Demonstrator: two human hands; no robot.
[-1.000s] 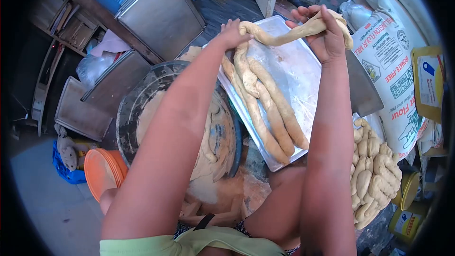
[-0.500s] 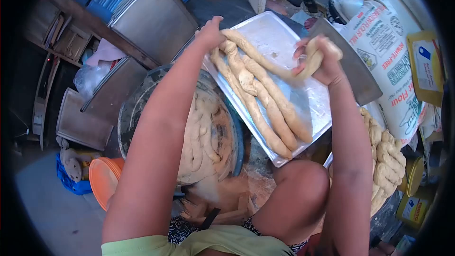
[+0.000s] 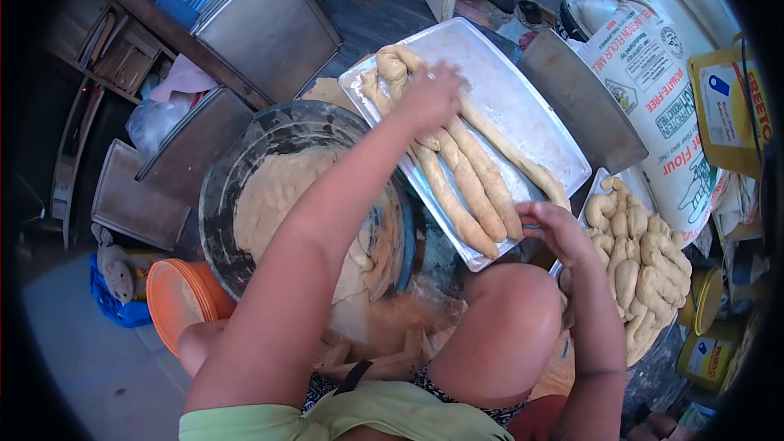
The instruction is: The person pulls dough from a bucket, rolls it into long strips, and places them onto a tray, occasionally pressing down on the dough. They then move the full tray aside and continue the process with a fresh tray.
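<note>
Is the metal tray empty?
No, the tray holds several long dough ropes, and the left hand rests on them.

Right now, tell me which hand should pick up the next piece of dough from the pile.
Right. The right hand hovers by the near end of the tray, right beside the pile of dough pieces. The left hand presses on the dough ropes, farther away.
</note>
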